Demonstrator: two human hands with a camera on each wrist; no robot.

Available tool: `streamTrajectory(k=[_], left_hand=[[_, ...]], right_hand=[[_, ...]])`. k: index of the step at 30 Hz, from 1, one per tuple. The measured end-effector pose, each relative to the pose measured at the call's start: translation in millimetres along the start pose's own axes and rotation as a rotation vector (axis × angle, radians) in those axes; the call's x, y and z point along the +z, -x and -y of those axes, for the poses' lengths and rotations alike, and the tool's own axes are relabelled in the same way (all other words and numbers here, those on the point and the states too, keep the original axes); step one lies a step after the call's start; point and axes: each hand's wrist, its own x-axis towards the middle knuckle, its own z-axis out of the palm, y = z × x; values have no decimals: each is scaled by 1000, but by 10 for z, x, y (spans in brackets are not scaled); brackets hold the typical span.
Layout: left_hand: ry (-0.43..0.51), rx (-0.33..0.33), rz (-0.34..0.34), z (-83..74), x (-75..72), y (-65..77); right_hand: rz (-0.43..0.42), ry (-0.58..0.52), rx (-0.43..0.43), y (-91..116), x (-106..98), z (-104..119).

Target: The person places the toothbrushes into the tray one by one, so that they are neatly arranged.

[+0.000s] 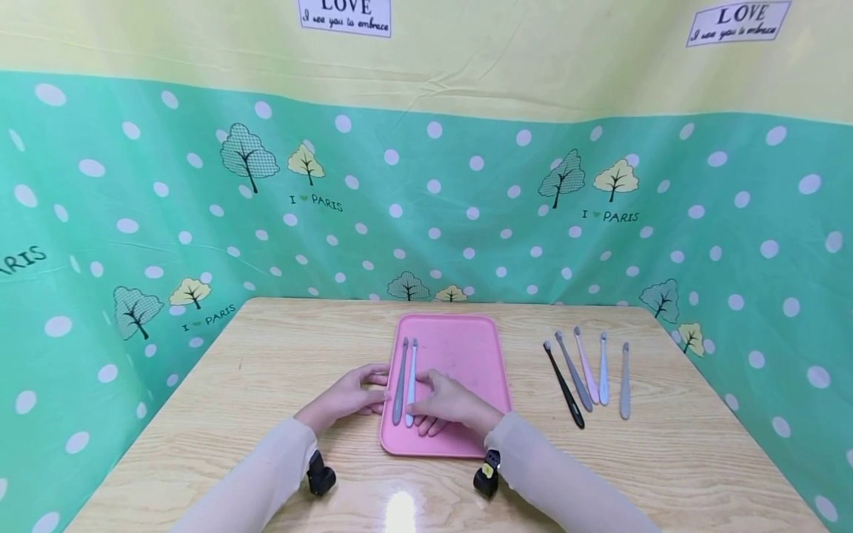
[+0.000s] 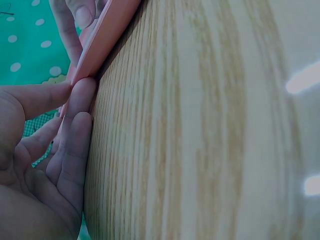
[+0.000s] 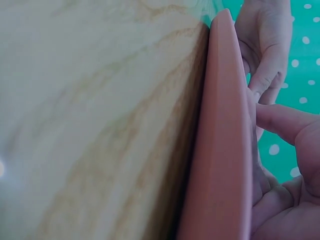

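A grey toothbrush (image 1: pixel 400 385) and pale-blue toothbrush (image 1: pixel 411 385) lie on a pink tray (image 1: pixel 460 348).

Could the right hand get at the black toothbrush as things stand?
Likely yes: nothing covers the black toothbrush, and only the pink tray and some tabletop separate it from the right hand.

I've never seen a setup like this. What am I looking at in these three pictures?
There is no robot: just a person's left hand and right hand. The wide picture comes from a camera worn on the head, looking down; the other two come from wrist cameras. On the table is a pink tray holding a grey brush and a blue brush. Five more brushes lie to its right. The left hand touches the tray's left edge; the right hand is at the blue brush, its grip unclear.
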Motion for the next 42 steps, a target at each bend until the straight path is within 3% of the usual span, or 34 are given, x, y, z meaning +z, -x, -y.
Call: streamTrajectory(k=[30, 42], left_hand=[[-12, -6, -13, 28, 2, -21], [-6, -16, -21, 31, -2, -26]], right_hand=[[26, -2, -7, 3, -44, -19], [20, 16, -1, 174, -286, 11]])
